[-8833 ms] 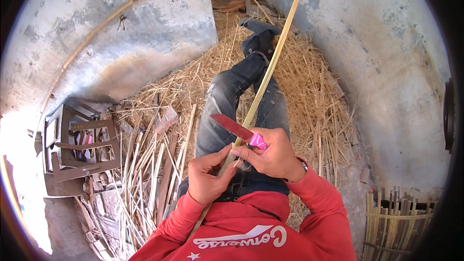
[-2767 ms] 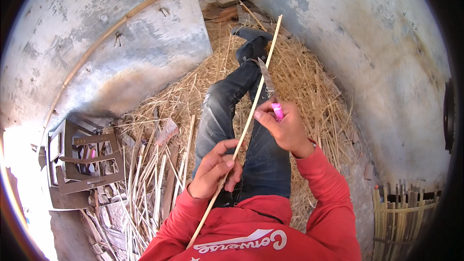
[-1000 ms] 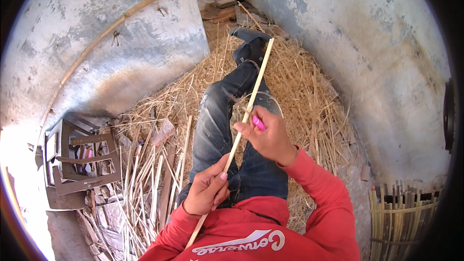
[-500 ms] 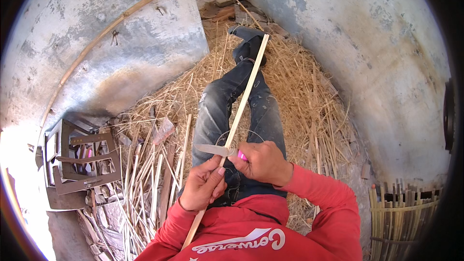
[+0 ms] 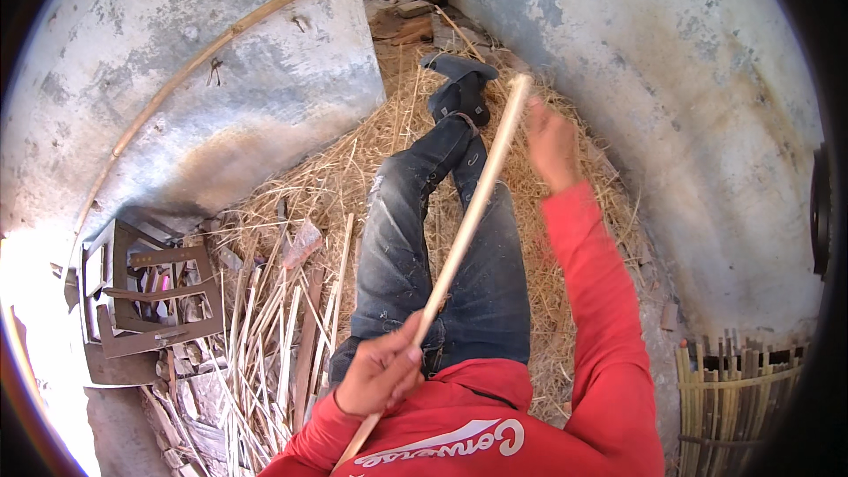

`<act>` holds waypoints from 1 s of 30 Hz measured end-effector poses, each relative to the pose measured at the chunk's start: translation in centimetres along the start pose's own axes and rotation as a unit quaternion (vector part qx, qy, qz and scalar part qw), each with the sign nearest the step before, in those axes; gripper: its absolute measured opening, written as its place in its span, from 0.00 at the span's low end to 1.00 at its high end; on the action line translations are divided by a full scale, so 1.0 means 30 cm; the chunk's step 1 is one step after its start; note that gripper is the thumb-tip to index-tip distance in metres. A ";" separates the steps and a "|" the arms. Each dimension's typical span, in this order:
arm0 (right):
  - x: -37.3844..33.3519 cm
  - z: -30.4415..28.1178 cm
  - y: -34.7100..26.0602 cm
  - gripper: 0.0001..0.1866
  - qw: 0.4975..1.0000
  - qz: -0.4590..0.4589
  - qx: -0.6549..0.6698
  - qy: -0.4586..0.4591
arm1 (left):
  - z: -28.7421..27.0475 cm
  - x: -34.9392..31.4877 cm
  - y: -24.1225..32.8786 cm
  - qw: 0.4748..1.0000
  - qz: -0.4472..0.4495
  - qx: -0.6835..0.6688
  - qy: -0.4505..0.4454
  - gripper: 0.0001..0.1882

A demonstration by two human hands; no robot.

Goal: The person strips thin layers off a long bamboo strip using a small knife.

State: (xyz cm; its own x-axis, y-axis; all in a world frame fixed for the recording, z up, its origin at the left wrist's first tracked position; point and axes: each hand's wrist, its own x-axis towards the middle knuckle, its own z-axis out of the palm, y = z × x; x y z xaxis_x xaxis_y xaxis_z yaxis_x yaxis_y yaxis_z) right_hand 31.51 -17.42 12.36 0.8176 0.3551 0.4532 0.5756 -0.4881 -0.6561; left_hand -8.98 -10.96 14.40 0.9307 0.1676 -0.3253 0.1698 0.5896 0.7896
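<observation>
My left hand is closed around the lower part of a long, pale bamboo strip, close to my red top. The strip slants up and away over my legs, its far end somewhat blurred near my boots. Stretched far forward, my right hand is just to the right of that far end. Motion smears its fingers, so I cannot make out whether they touch the strip or hold anything. No knife can be seen in this frame.
My legs in dark jeans stretch over straw and shavings. Split strips lie to the left, beside a brown slotted frame. Walls rise on both sides, a bent pole along the left one. A slatted basket stands at right.
My right hand has moved from beside my left hand up and forward toward the strip's far end. The pink-handled knife it held is out of sight. The far end has swung slightly right.
</observation>
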 end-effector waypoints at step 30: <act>-0.493 -0.119 -0.345 0.21 0.947 -0.153 0.176 -0.222 | -0.001 0.216 0.080 0.982 0.159 0.089 0.045 0.24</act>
State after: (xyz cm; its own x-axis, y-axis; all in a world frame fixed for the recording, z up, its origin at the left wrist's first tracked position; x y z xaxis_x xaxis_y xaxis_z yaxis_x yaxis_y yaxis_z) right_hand 13.50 -20.46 14.58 0.4830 0.7748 0.4078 0.6811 -0.0398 -0.7311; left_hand -2.56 -8.45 14.17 0.9146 0.3952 -0.0859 -0.0638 0.3507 0.9343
